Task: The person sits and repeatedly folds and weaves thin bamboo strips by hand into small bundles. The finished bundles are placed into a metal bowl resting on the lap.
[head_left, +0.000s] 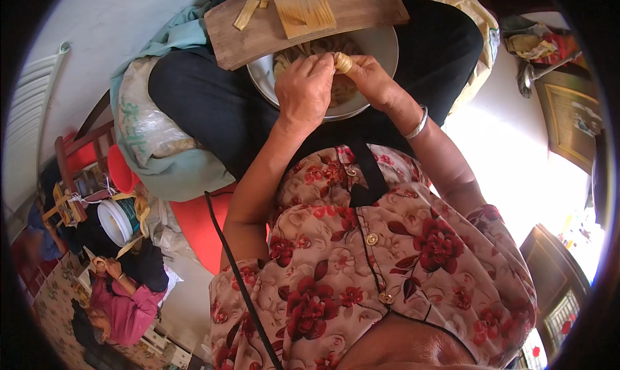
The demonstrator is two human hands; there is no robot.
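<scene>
Both my hands are close together over a metal basin (391,50) on my lap. My left hand (303,89) is closed, its fingers curled at the basin's near side; what they grip is hidden. Beside it, my right hand (373,80) is also closed, with its fingertips meeting the left hand's. A shiny yellow ridged band (343,62) shows at the right fingers; I cannot tell whether it is worn or held. Pale, yellowish curled strips (349,45) lie inside the basin, partly behind my hands.
Across the basin's far rim rests a wooden board (368,5) bearing a lighter wooden block (307,13) and small yellow pieces (246,14). At lower left another person in a pink top (132,312) works near a white bucket (116,222). A red bucket (121,169) stands behind.
</scene>
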